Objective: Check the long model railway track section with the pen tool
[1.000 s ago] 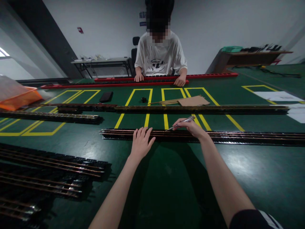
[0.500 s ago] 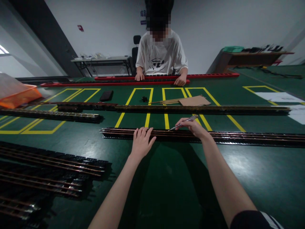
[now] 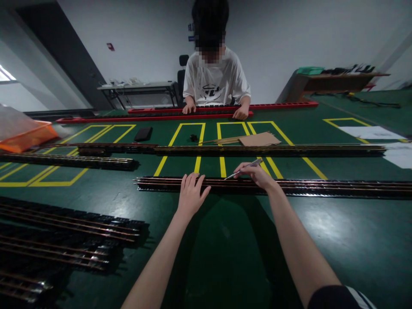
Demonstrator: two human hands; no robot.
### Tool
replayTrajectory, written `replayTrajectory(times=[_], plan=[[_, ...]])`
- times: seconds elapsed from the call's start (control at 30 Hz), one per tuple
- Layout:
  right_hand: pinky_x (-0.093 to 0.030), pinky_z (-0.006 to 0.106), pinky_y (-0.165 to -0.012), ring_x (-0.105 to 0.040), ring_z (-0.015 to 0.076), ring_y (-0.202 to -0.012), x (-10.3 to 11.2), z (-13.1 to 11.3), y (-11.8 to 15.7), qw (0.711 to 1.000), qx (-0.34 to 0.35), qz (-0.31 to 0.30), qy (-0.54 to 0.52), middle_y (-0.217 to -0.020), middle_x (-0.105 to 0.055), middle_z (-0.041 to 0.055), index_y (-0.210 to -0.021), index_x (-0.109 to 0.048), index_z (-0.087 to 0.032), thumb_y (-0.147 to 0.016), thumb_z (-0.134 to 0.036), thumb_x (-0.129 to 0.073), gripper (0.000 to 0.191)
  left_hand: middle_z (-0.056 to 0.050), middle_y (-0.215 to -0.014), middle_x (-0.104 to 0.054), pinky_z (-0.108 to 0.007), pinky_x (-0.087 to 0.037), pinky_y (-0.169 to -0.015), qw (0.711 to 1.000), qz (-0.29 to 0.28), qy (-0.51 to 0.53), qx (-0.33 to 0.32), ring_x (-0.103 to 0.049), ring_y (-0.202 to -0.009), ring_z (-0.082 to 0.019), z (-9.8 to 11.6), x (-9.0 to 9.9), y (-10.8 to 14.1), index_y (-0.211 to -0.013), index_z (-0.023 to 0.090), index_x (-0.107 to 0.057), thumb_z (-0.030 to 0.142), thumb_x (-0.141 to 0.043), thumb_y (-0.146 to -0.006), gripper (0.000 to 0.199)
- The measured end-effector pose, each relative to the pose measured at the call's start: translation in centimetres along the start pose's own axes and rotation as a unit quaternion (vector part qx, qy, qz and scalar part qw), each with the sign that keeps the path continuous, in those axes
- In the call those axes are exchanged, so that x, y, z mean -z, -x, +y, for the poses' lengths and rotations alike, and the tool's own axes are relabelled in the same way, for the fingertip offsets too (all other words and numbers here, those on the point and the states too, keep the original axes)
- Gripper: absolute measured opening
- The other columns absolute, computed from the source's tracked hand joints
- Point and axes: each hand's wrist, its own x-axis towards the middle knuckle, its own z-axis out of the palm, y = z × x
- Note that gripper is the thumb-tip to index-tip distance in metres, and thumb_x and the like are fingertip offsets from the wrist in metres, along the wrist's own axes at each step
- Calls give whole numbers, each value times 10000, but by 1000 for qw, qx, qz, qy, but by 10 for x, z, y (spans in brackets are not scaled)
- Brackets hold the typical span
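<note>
A long black strip with copper-coloured rods (image 3: pixel 322 187) lies across the green table in front of me. My left hand (image 3: pixel 190 197) rests near its left end, fingers spread and laid flat on top. To the right, my right hand (image 3: pixel 259 176) pinches a slim silver pen-shaped tool (image 3: pixel 256 163) like a pen. The tool slants down to the left, and its thin tip is at the strip's upper edge, between my two hands. Whether the tip touches a rod is too small to tell.
Similar strips (image 3: pixel 64 221) are laid out at the lower left, and a long rodded strip (image 3: pixel 273 150) lies beyond mine. Past it are cardboard (image 3: pixel 260 139), a black flat object (image 3: pixel 143 134) and an orange bin (image 3: pixel 28 135). Across the table a person (image 3: pixel 215 81) handles red rails (image 3: pixel 283 105).
My right hand and the tool have shifted slightly left along the strip. My left hand stays in place on it. The whole view has tilted a little.
</note>
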Motion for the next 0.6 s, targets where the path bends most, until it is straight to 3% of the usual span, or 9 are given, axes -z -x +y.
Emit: replayTrajectory(times=[0.37, 0.6], plan=[[-418, 421, -881, -649, 206, -740, -1, 1, 1, 1000, 11, -1, 8, -663, -689, 17, -650, -701, -212, -681, -280, -604, 122, -78, -1142, -669, -469, -343, -1086, 997, 23, 69, 24, -576, -1124, -212, 37, -7, -15, -1126, 168, -629, 312, -318, -971, 376], [-431, 400, -868, -656, 209, -717, -2, 2, -2, 1000, 15, 10, 8, -639, -694, 25, -644, -705, -197, -671, -280, -607, 131, -76, -1097, -674, -425, -336, -1074, 996, -13, 78, 39, -587, -1056, -203, 35, -3, -18, -1090, 145, -635, 311, -264, -980, 421]])
